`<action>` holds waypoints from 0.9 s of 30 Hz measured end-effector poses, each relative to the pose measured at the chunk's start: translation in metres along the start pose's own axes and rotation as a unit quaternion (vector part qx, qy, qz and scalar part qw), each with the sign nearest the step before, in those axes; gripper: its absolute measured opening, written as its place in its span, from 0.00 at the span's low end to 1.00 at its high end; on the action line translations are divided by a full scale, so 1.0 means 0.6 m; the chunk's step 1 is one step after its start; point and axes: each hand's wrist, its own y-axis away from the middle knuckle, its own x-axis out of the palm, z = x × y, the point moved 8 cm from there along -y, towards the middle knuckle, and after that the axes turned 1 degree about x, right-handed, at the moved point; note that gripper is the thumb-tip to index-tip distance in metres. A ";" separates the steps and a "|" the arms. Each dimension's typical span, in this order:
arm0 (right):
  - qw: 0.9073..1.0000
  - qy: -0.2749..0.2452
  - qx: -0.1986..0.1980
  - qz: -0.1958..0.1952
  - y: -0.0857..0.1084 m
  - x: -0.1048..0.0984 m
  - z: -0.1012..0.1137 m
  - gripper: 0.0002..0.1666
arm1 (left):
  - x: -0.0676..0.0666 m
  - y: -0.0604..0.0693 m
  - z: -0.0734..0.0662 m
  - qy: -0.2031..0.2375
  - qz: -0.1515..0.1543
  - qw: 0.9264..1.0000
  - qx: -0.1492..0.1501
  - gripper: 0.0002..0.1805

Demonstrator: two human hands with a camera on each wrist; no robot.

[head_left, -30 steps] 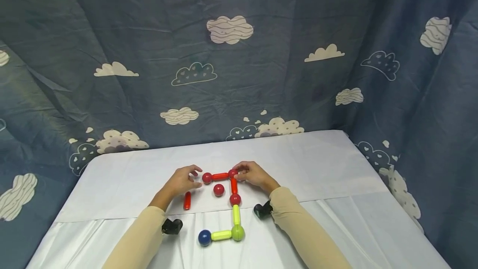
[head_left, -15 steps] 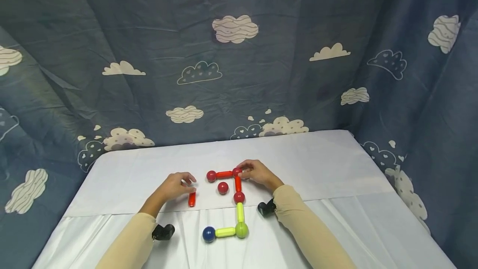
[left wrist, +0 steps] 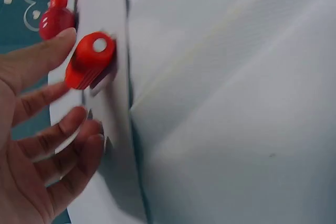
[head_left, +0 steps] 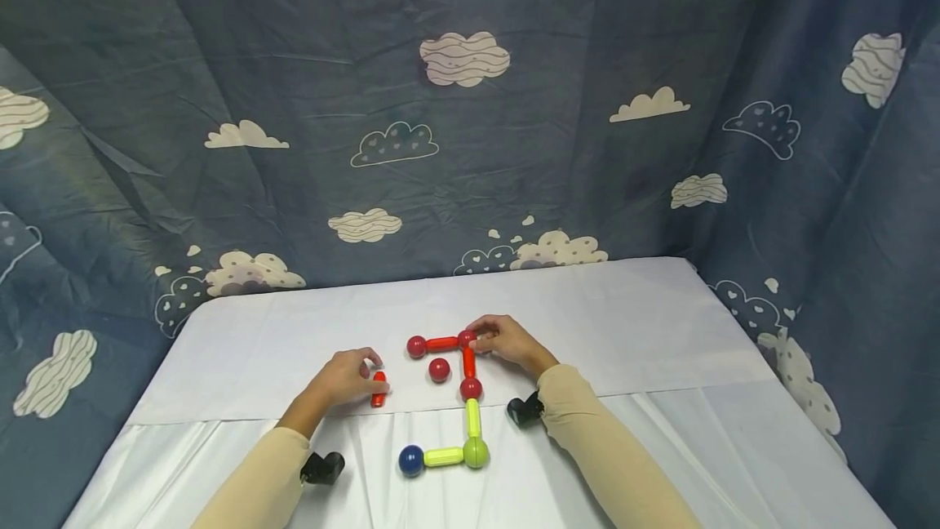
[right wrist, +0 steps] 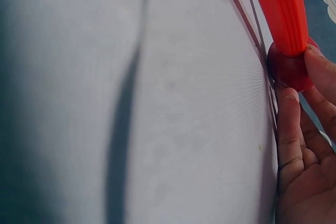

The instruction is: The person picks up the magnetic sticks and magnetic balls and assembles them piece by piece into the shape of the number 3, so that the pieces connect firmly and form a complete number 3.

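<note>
My left hand [head_left: 345, 378] has its thumb and index finger about a loose red magnetic rod [head_left: 378, 400] on the table. In the left wrist view the rod [left wrist: 92, 60] lies between those two fingertips, its pale round end showing. The other fingers are loosely bent. My right hand [head_left: 508, 343] pinches the red ball [head_left: 466, 339] at the far corner of a magnetic ball-and-rod shape. From this ball a red rod [head_left: 442, 344] runs left to a red ball [head_left: 416, 347]. Another red rod [right wrist: 286, 17] runs toward me to a second red ball [head_left: 471, 388].
Nearer me, a yellow-green rod [head_left: 473, 419], a green ball [head_left: 476, 453], another yellow-green rod [head_left: 444, 456] and a blue ball [head_left: 411, 461] continue the shape. A loose red ball [head_left: 439, 370] lies inside its upper corner. A cloud-patterned curtain [head_left: 470, 170] hangs behind the white-covered table [head_left: 602, 308].
My left hand has drawn back left, away from the left-end red ball, and come down to the loose red rod. My right hand keeps its hold on the corner ball.
</note>
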 end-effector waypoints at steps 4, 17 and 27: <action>1.000 -0.001 0.003 0.001 -0.001 0.000 0.000 0.19 | 0.006 0.005 -0.001 -0.002 0.000 1.000 -0.018 0.19; 1.000 -0.004 0.002 0.002 0.002 0.000 0.004 0.19 | 0.010 0.015 -0.016 0.024 -0.010 0.999 0.022 0.14; 1.000 -0.002 0.009 -0.001 -0.002 0.000 0.000 0.19 | 0.021 0.031 -0.046 0.073 0.006 0.995 0.068 0.14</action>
